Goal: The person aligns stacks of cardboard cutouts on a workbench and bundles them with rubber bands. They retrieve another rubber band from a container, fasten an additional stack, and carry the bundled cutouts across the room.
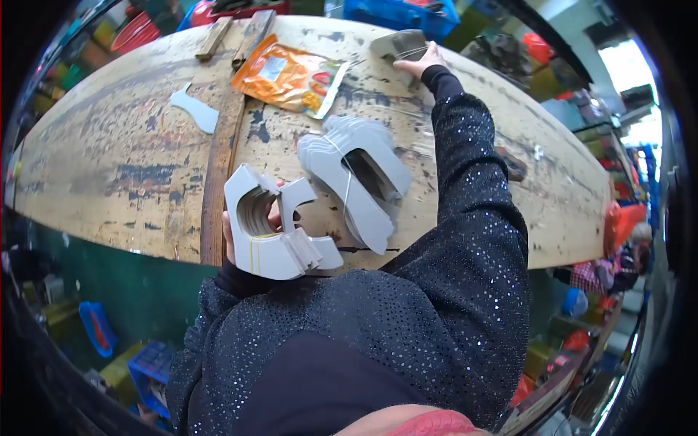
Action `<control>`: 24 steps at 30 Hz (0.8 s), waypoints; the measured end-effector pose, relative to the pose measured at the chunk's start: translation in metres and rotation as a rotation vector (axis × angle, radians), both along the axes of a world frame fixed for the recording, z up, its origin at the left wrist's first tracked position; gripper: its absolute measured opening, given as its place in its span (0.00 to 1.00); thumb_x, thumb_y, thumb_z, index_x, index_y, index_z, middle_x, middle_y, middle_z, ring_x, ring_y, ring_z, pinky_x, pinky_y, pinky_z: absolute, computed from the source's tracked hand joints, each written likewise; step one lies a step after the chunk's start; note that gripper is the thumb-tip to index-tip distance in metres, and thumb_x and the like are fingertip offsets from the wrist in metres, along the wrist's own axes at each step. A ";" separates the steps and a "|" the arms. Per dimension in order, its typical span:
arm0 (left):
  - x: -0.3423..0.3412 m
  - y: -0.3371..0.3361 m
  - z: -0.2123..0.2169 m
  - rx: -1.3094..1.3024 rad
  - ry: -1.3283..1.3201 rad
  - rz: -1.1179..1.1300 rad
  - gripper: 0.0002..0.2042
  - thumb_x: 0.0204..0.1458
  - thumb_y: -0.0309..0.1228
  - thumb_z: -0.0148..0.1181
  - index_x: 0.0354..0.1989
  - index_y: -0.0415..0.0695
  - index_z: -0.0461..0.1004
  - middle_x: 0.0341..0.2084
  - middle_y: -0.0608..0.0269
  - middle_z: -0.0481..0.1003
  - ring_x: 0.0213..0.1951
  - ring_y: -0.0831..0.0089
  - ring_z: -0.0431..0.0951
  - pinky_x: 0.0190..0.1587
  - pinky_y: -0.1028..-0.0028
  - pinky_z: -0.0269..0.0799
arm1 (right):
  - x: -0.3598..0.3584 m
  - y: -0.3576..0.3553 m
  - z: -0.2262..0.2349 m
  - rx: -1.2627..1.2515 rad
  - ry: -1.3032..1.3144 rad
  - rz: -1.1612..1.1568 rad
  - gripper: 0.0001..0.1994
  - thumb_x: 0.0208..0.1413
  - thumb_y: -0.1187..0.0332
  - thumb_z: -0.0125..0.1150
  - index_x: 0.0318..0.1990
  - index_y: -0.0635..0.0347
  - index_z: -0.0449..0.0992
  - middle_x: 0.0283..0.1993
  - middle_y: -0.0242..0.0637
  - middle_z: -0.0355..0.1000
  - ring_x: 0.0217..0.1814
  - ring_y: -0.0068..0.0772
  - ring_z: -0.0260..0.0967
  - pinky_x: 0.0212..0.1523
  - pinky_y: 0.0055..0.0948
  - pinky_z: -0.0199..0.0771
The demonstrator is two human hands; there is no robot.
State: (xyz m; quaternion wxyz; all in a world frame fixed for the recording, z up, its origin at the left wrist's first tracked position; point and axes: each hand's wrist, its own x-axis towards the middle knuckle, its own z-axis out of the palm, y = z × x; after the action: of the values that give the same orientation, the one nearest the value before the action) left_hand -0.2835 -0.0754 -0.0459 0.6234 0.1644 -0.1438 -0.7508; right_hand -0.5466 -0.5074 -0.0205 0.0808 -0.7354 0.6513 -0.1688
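Note:
Near the table's front edge, my left hand (229, 236) is closed round a stack of pale grey curved cut-out pieces (273, 256) with a yellow band round it. Most of that hand is hidden behind the stack. My right arm stretches to the far side, where my right hand (424, 62) is closed on thin pale strands that look like rubber bands. Those strands lie over a dull grey block-like thing (398, 45), whose kind I cannot make out. Between my arms lies another stack of pale curved pieces (352, 182), tied with a thin band.
An orange food pouch (287, 76) lies on the worn wooden table (145, 182), beside a brown wooden strip (225, 145). One loose pale piece (195, 107) rests left of the strip. A blue crate (407, 16) stands past the far edge; a short wooden block (214, 38) lies far left.

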 end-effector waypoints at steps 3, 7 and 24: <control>-0.013 0.003 -0.001 0.052 -0.057 0.135 0.47 0.46 0.69 0.42 0.66 0.42 0.46 0.59 0.51 0.60 0.55 0.59 0.66 0.54 0.61 0.66 | 0.022 0.002 0.002 -0.015 -0.041 0.027 0.50 0.24 0.45 0.74 0.56 0.69 0.61 0.56 0.54 0.64 0.58 0.44 0.64 0.57 0.34 0.65; -0.033 -0.027 0.002 0.004 -0.120 0.122 0.46 0.47 0.68 0.42 0.65 0.42 0.47 0.58 0.51 0.60 0.56 0.60 0.65 0.55 0.61 0.65 | -0.030 -0.033 -0.036 0.672 -0.693 0.326 0.34 0.40 0.44 0.63 0.52 0.57 0.69 0.48 0.43 0.70 0.48 0.40 0.68 0.49 0.35 0.69; -0.080 -0.051 -0.010 0.026 0.084 0.052 0.44 0.48 0.67 0.41 0.65 0.43 0.49 0.59 0.50 0.60 0.56 0.57 0.65 0.56 0.59 0.64 | -0.003 0.094 -0.020 0.737 -0.980 0.335 0.34 0.43 0.41 0.57 0.52 0.57 0.68 0.52 0.44 0.66 0.53 0.46 0.64 0.55 0.46 0.62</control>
State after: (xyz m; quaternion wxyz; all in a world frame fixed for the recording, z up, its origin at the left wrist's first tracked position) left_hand -0.3635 -0.1264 -0.0556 0.6459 0.1445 -0.1034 -0.7425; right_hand -0.5498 -0.4139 -0.0407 0.6427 -0.5886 0.4300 -0.2357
